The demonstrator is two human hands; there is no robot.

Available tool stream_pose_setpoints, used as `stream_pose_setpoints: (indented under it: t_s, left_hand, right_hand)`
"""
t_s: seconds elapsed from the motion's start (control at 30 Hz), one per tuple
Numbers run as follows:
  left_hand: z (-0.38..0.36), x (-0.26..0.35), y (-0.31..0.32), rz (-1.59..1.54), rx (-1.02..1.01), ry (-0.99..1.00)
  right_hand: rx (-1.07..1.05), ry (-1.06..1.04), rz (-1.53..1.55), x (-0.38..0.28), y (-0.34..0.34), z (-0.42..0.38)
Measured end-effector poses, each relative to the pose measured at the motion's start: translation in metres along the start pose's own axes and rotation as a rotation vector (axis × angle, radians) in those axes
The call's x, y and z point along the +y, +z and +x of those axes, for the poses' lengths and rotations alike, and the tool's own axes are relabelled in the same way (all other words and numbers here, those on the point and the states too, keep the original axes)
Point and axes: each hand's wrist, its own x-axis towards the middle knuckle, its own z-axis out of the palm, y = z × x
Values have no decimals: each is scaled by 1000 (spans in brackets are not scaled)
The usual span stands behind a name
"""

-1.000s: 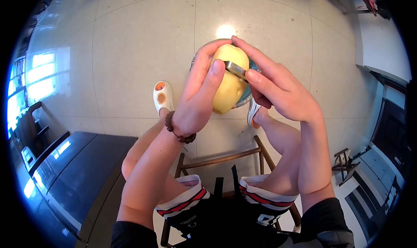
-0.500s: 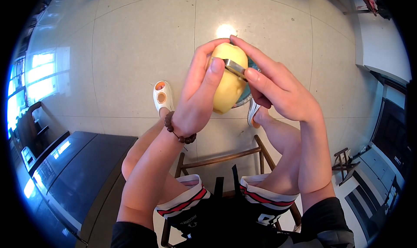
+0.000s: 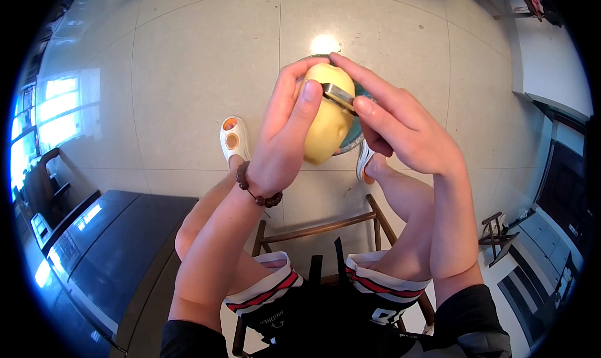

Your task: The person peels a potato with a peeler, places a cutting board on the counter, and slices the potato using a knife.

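Observation:
A peeled yellow potato (image 3: 325, 129) is held up in front of me. My left hand (image 3: 289, 117) wraps around its left side, with the thumb along the near face. Across the potato lies the metal head of a peeler (image 3: 339, 96), one end by my left thumb tip, the other under my right thumb. My right hand (image 3: 410, 126) grips the peeler, its handle hidden by the palm, and its index finger reaches over the potato's far end. Behind and below the potato, partly covered by my hands, is a teal basin (image 3: 355, 139).
Tiled floor (image 3: 206, 45) spreads beneath, and my feet in white clogs (image 3: 233, 139) flank the basin. A wooden stool or chair frame (image 3: 319, 228) shows between my legs. To the left stands a dark glossy table (image 3: 119, 245); a small wooden stool (image 3: 496, 236) is at right.
Almost nothing differs. The potato and both hands have shifted very slightly, and a little more of the basin's rim shows.

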Motion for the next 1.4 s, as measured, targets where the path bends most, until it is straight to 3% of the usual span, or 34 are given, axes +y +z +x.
stream_pose_setpoints:
  t_s: [0.67, 0.83, 1.03, 1.4]
  left_hand:
    - [-1, 2, 2, 6, -7, -3]
    - [1, -4, 0, 287, 24, 137]
    - [-3, 1, 2, 429, 37, 174]
    - [-1, -1, 1, 406, 23, 227]
  right_hand:
    - [-17, 7, 2, -1, -1, 0]
    - [-8, 69, -26, -7, 0, -3]
    - [-6, 56, -72, -2, 0, 0]
    - [-14, 48, -106, -4, -3, 0]
